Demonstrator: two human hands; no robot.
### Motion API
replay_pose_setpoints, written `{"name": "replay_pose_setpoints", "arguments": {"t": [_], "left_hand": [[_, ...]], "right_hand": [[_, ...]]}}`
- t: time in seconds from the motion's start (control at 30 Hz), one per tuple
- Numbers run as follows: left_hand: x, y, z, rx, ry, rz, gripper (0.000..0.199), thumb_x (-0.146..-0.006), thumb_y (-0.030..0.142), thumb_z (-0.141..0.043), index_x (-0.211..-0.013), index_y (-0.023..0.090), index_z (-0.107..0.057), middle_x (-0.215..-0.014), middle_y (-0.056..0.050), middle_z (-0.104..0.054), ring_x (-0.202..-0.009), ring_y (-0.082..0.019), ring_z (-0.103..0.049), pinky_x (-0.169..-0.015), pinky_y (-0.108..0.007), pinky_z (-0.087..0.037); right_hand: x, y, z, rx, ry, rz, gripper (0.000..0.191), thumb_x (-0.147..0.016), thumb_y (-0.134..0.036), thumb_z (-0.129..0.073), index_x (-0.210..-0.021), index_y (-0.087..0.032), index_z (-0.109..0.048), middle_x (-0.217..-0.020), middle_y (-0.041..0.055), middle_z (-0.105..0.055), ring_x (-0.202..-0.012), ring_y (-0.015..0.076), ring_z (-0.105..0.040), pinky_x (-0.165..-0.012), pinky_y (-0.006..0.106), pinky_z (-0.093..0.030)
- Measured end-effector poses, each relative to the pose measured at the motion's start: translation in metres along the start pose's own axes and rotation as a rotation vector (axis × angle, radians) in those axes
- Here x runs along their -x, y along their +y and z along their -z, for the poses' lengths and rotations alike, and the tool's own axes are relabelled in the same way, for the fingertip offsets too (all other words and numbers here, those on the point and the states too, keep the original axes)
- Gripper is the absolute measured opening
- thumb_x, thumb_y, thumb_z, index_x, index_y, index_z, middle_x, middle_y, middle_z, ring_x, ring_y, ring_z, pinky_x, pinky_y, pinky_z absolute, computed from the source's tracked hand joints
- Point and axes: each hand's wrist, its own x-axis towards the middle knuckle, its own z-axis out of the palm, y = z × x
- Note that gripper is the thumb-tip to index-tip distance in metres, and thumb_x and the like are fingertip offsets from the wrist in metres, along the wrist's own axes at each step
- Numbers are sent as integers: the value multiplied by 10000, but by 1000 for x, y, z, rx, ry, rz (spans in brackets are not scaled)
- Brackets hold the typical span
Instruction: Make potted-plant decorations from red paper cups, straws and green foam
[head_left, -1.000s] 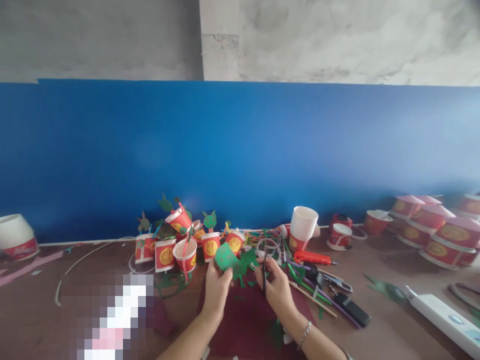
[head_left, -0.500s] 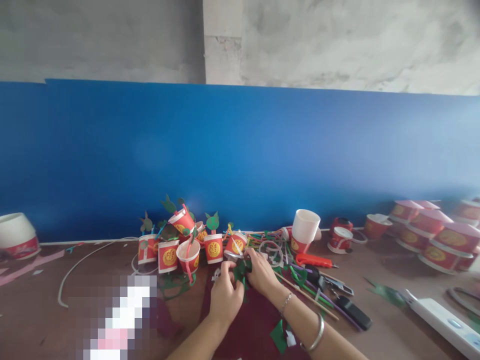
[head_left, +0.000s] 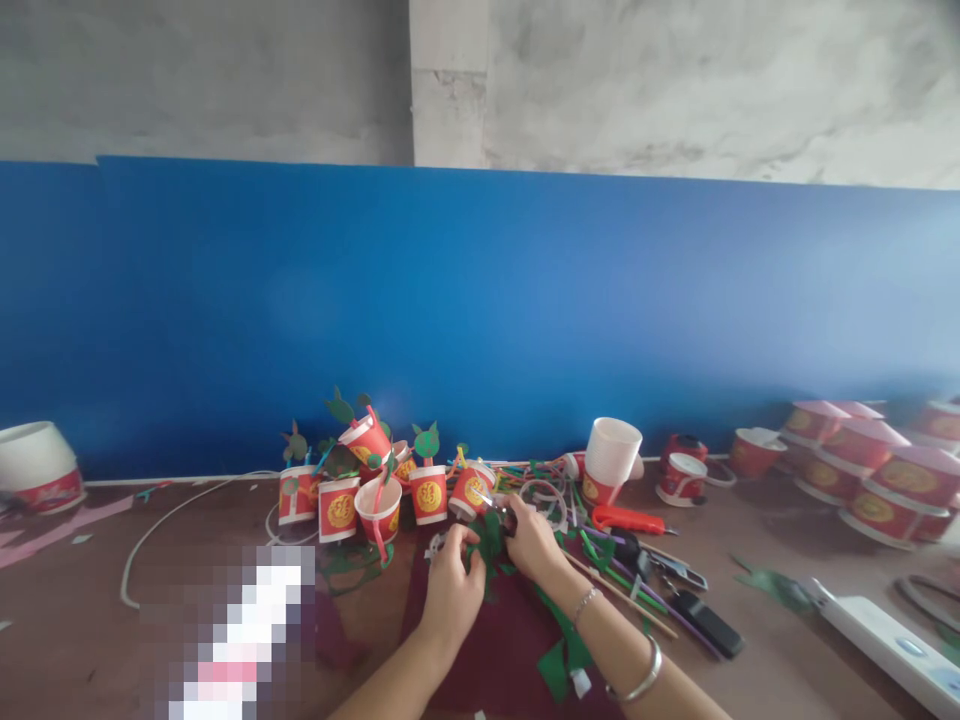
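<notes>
My right hand [head_left: 534, 542] is closed around a pair of scissors [head_left: 489, 498], their silver blades pointing up and to the left. Fingers of my left hand [head_left: 454, 588] pinch a piece of dark green paper [head_left: 491, 540] just left of the scissors. Both hands are over a dark red sheet [head_left: 487, 650] on the brown table. Green scraps [head_left: 553, 668] and a small white scrap [head_left: 580, 683] lie below my right wrist. Right behind the hands stand several red-and-white paper cups [head_left: 428, 497], some with straws and green paper shapes in them.
A tall stack of white cups [head_left: 612, 455] stands behind my right hand. To its right lie an orange-red cutter [head_left: 631, 520], keys with a black fob [head_left: 709, 622], straws, and a white power strip [head_left: 892, 640]. Pink-topped cups [head_left: 862, 445] are piled far right, before a blue panel [head_left: 480, 310].
My right hand has shifted slightly right and away from the left, and the scissors now point more upward. A longer green strip shows under my right wrist. My left hand stays about in place.
</notes>
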Motion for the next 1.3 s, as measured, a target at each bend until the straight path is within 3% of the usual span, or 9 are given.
{"name": "replay_pose_setpoints", "arguments": {"t": [0.13,0.27,0.33,0.4,0.53,0.63,0.87,1.0,1.3], "left_hand": [[-2,-2,-2,52,1,42,134,-728,141,-450,-791,190,-558,-721,-33,-617,-693,-196,-601,-661,-307,-452],[0,2,-6,183,-246,144,272,-789,184,-409,-984,152,-597,-569,9,-592,-496,-157,-562,-517,-261,-442],[4,7,-7,166,-354,64,300,-779,160,-431,-1008,150,-625,-708,-41,-672,-653,-177,-628,-621,-276,-480],[11,13,-6,104,-434,-74,300,-776,135,-440,-979,169,-658,-949,-81,-697,-901,-203,-632,-799,-303,-472],[21,25,1,-136,-627,-251,327,-817,160,-436,-1074,216,-632,-1020,-72,-667,-936,-214,-623,-844,-327,-471],[24,30,6,-289,-685,-349,392,-833,205,-465,-1217,254,-528,-1102,-75,-617,-963,-228,-600,-843,-350,-480],[23,24,-2,-498,-624,-457,341,-860,172,-450,-1152,312,-557,-1127,-54,-599,-1005,-234,-537,-818,-340,-477],[21,18,-5,-436,-577,-440,324,-819,93,-448,-1051,246,-615,-1008,-54,-654,-929,-208,-562,-798,-305,-463],[13,20,5,-251,-134,-181,282,-675,1,-382,-627,194,-583,-660,-26,-628,-679,-163,-584,-640,-246,-402]], "right_hand": [[0,1,10,-130,65,19,332,-637,-60,-470,-943,-185,-496,-661,-23,-557,-603,139,-526,-550,199,-360],[2,7,20,-304,236,16,291,-657,-127,-477,-939,-197,-487,-690,-15,-571,-612,153,-537,-577,225,-404],[3,7,24,-292,252,-2,289,-663,-132,-480,-944,-202,-486,-708,-9,-588,-627,156,-549,-606,235,-418],[2,6,25,-201,181,-20,314,-663,-113,-484,-965,-202,-478,-756,4,-616,-664,156,-570,-637,235,-426],[-4,-2,23,8,2,-7,372,-647,-74,-515,-996,-197,-477,-805,13,-638,-720,156,-585,-639,215,-406],[-7,-9,17,79,-65,38,416,-597,-66,-575,-986,-196,-508,-852,25,-645,-802,180,-586,-667,222,-386],[-2,-27,7,298,-131,30,480,-571,-62,-590,-1039,-147,-522,-1025,132,-617,-989,288,-525,-780,318,-335],[-1,-30,7,344,-195,15,472,-591,-47,-557,-1049,-153,-516,-927,99,-650,-908,247,-572,-724,285,-329],[3,-28,8,359,-188,21,425,-577,-81,-552,-990,-172,-508,-966,83,-620,-938,232,-546,-743,271,-330]]}}
